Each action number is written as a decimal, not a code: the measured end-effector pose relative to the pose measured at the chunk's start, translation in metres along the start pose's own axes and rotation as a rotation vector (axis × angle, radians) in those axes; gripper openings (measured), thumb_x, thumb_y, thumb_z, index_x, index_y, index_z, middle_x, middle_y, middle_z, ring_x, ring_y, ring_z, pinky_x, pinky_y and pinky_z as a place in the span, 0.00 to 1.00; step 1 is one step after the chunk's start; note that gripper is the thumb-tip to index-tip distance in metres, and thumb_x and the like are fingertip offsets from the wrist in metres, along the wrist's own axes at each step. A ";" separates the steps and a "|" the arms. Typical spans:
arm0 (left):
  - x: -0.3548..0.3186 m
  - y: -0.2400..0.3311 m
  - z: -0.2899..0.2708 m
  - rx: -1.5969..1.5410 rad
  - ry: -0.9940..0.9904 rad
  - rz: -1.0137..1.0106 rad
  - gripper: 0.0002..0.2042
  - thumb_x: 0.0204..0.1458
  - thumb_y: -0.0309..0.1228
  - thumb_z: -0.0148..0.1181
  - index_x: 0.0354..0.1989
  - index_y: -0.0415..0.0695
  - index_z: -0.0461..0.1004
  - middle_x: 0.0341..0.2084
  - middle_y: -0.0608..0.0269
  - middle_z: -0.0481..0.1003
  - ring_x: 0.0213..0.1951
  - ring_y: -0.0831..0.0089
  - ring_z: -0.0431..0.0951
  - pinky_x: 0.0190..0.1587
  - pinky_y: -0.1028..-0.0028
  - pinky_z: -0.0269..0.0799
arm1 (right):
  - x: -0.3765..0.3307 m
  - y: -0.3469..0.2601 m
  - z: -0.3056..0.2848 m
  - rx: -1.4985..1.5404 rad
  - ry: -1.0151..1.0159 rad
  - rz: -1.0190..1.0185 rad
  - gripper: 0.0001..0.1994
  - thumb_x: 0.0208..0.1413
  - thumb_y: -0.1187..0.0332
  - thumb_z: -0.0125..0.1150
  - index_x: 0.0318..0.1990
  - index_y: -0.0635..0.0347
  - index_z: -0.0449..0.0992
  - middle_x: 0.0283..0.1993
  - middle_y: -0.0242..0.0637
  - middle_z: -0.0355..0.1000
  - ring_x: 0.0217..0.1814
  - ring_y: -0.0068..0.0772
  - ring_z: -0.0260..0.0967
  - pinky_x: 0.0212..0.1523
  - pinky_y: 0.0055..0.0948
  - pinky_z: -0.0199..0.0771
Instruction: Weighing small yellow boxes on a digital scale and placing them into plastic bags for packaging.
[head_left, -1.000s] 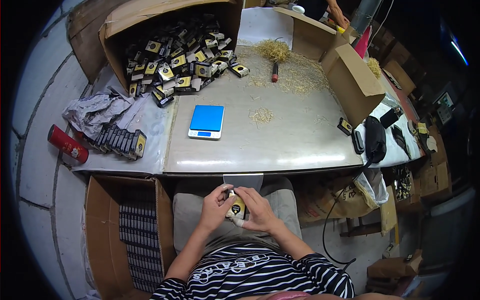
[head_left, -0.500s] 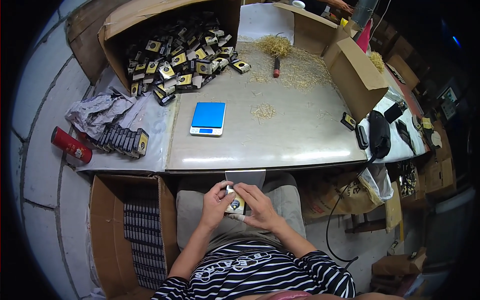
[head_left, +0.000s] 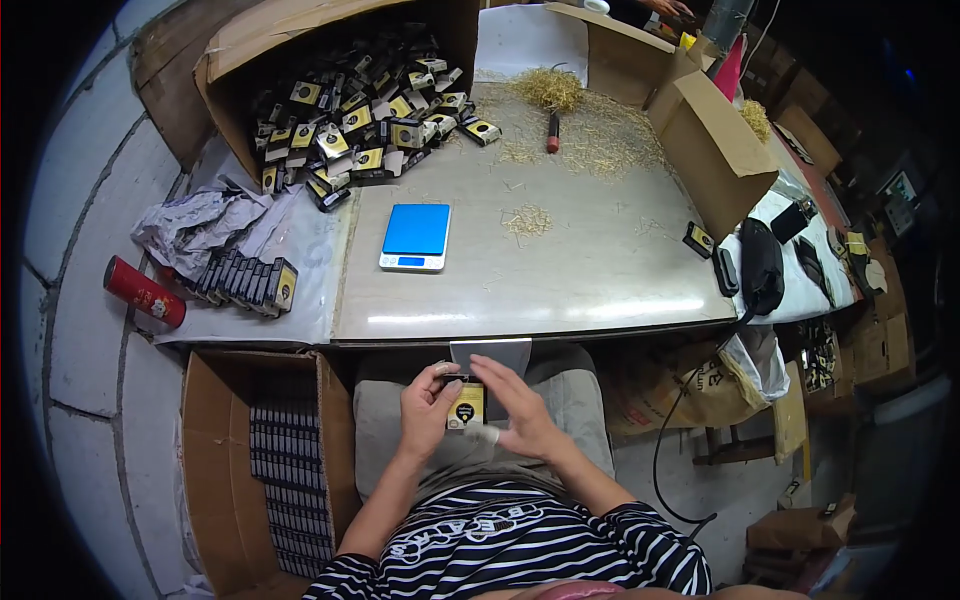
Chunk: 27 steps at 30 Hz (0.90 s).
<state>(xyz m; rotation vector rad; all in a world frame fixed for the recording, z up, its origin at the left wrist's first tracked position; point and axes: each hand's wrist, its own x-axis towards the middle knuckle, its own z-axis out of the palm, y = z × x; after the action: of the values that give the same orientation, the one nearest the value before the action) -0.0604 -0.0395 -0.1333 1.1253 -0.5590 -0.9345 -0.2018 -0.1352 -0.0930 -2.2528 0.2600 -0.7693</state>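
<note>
Yellow-black box (head_left: 468, 404), upper left corner behind left hand (head_left: 424, 412)

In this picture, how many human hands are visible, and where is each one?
3: the person's left hand, holding a small black-and-yellow rectangular box; the right hand, beside it; another person's hand, at the upper edge, right of centre. Others may be hidden.

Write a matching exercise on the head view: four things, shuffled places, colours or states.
1. Left hand
2. Digital scale
3. Canister
4. Carton with packed rows

A. red
B. below the tabletop
C. holding a small box
D. blue on top

Pairs: 1-C, 2-D, 3-A, 4-B
</note>
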 end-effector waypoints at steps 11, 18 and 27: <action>-0.012 -0.002 0.006 0.276 -0.081 0.093 0.08 0.55 0.21 0.55 0.43 0.37 0.72 0.38 0.65 0.73 0.40 0.79 0.73 0.44 0.80 0.70 | -0.017 0.024 0.010 0.264 0.231 0.215 0.12 0.45 0.81 0.57 0.39 0.64 0.78 0.34 0.39 0.75 0.36 0.30 0.73 0.38 0.25 0.72; 0.033 0.096 0.003 1.078 -0.023 0.580 0.08 0.48 0.27 0.59 0.37 0.40 0.75 0.32 0.54 0.75 0.36 0.56 0.76 0.39 0.66 0.72 | -0.018 0.025 -0.002 0.618 0.314 0.525 0.13 0.60 0.74 0.53 0.52 0.64 0.72 0.42 0.37 0.74 0.37 0.24 0.72 0.40 0.22 0.72; 0.128 0.141 -0.169 2.019 0.359 0.647 0.21 0.42 0.30 0.61 0.49 0.50 0.72 0.51 0.50 0.68 0.55 0.48 0.66 0.54 0.61 0.65 | -0.024 0.039 -0.006 0.536 0.228 0.574 0.12 0.58 0.77 0.55 0.49 0.66 0.73 0.39 0.37 0.74 0.37 0.25 0.72 0.40 0.22 0.72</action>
<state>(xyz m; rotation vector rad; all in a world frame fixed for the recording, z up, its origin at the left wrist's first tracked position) 0.1870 -0.0445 -0.0714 2.4774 -1.4993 0.8131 -0.2228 -0.1573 -0.1274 -1.4792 0.6855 -0.6769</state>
